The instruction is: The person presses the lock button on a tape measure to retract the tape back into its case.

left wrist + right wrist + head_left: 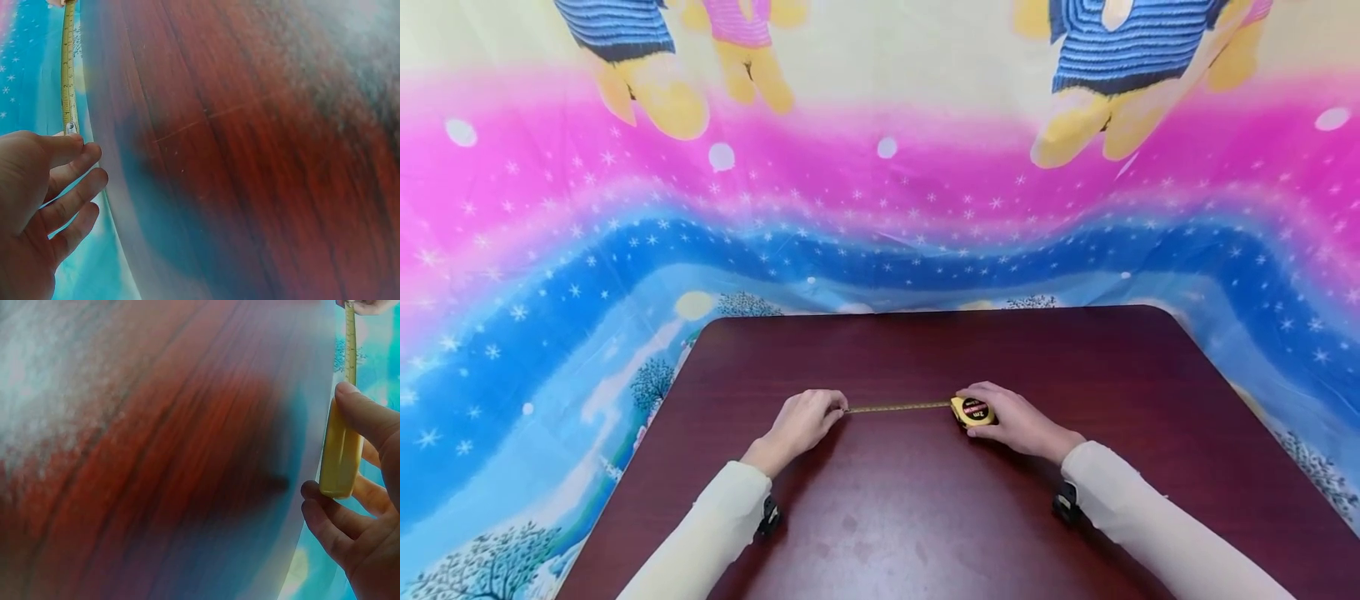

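Note:
My right hand (1011, 419) holds a yellow and black tape measure (976, 411), its fingers and thumb around the case. From the case a yellow blade (898, 407) stretches to the left above the table. The metal end of that blade is pinched between thumb and forefinger of my left hand (805, 419). In the left wrist view the end hook (72, 127) shows just past the thumb tip, and the other fingers are loosely bent. The right wrist view shows the edge of the yellow case (340, 456) between thumb and fingers.
Both hands are over a dark red-brown wooden table (887, 508) with rounded far corners. Behind it hangs a colourful cloth (880, 200) with snowflakes and cartoon figures, which also runs down both sides. A dark wrist device (769, 517) sits below each pale sleeve cuff.

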`<state>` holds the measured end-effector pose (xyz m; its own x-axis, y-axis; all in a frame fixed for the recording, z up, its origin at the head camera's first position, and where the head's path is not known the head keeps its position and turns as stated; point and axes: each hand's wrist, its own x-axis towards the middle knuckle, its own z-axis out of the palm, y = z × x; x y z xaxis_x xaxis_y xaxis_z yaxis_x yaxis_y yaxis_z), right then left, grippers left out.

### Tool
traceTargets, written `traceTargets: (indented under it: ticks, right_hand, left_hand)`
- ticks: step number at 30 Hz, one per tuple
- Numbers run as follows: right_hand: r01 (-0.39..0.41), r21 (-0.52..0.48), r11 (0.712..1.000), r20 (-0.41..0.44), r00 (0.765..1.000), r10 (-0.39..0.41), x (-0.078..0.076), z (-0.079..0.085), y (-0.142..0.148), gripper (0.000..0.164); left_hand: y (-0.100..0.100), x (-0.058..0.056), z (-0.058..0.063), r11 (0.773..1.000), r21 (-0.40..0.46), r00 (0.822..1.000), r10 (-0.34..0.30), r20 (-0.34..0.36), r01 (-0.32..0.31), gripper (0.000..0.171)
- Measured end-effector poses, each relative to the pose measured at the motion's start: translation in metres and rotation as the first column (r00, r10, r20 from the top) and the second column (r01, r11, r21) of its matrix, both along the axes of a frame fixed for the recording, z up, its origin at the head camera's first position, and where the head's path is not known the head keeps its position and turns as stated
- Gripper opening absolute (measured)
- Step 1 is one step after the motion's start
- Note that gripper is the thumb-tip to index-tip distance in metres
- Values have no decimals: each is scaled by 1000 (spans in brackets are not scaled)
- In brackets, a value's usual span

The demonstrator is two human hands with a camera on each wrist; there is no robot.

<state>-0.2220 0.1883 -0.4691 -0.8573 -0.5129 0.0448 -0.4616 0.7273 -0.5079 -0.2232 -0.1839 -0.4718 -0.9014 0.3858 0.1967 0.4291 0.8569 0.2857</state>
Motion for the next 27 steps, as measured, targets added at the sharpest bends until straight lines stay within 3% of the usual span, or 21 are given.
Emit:
traceTargets:
  ticks: [6, 27]
  right_hand:
    - [3, 6, 1000, -3, 1000, -3, 0, -3, -1, 62]
    - [3, 1, 1000, -1, 1000, -3, -1, 4, -3, 61]
  left_hand:
    - [3, 0, -6, 1000, 6, 1000, 5, 14, -5, 7]
    - [18, -5, -3, 1000, 5, 1000, -16, 16, 16, 7]
